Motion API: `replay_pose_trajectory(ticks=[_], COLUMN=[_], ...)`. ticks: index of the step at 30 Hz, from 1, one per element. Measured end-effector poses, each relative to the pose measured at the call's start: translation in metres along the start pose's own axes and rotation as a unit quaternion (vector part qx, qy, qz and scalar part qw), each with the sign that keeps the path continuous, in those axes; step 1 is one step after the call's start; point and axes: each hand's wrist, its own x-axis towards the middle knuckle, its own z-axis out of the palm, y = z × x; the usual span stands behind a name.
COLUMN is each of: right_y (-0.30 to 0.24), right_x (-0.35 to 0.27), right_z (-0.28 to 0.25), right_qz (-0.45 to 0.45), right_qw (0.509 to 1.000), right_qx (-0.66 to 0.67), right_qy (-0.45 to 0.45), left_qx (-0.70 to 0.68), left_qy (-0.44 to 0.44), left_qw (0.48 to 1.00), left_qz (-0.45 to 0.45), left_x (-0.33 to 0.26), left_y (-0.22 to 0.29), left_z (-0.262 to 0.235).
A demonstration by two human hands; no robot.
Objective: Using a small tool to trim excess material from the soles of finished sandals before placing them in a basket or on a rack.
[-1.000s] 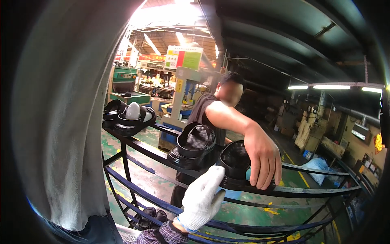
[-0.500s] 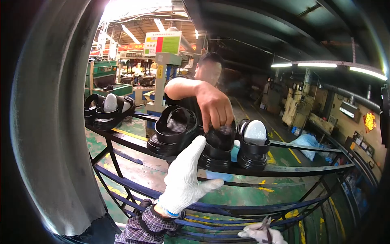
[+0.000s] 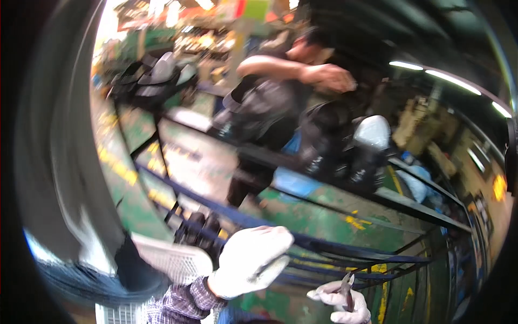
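Note:
My left hand (image 3: 251, 262), in a white knit glove, is held below the rack, apart from the shoes. Its fingers are curled in and pressed against the thumb; whatever they may hold does not show. Low and to the right, my gloved right hand (image 3: 345, 310) grips a small pair of nippers (image 3: 348, 289) with dark handles, jaws pointing up. Black strapped shoes stand on the rack's top bar (image 3: 415, 211): a blurred middle shoe (image 3: 321, 132) and a right-hand shoe (image 3: 368, 167) with a pale insert (image 3: 373, 131).
Across the rack, a co-worker's hand (image 3: 332, 78) hovers above the middle shoe. More shoes (image 3: 156, 81) sit at the far left. A white plastic basket (image 3: 172, 256) is beside my left forearm. Close on the left rises a big grey curved surface (image 3: 65, 162). Blue rails (image 3: 216, 208) run below.
My view has swung down and blurred. My left hand has come away from the shoes, its fingers closing. My right hand with the nippers has risen into view. The co-worker's hand has lifted off the shoe.

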Motion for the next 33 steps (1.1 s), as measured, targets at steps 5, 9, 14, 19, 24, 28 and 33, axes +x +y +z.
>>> replay_pose_trajectory(ticks=[5, 9, 14, 19, 24, 28, 33], right_y=[0.033, 0.063, 0.126, 0.147, 0.244, 0.297, 0.315], right_x=[0.012, 0.038, 0.067, 0.080, 0.059, 0.064, 0.072], right_z=[0.018, 0.050, 0.083, 0.148, 0.172, 0.200, 0.207], right_qz=[0.095, 0.100, 0.111, 0.264, 0.389, 0.449, 0.460], right_qw=[0.993, 0.980, 0.936, 0.891, 0.857, 0.827, 0.848], right_qx=[-0.008, 0.086, 0.183, 0.052, 0.012, 0.051, 0.021], right_qy=[-0.063, -0.150, -0.279, -0.366, -0.339, -0.334, -0.264], left_qx=[0.008, 0.096, 0.037, 0.211, 0.204, 0.060, 0.270], left_qy=[-0.028, -0.163, -0.032, 0.045, 0.114, 0.302, 0.083], left_qw=[0.974, 0.839, 0.591, 0.480, 0.417, 0.274, 0.356], left_qz=[-0.224, -0.510, -0.805, -0.850, -0.878, -0.911, -0.891], left_x=[-0.160, -0.275, -0.424, -0.613, -0.677, -0.796, -0.792], left_y=[0.003, 0.048, 0.096, 0.062, -0.096, -0.156, -0.121], left_z=[0.018, -0.014, -0.019, -0.029, -0.099, -0.145, -0.061])
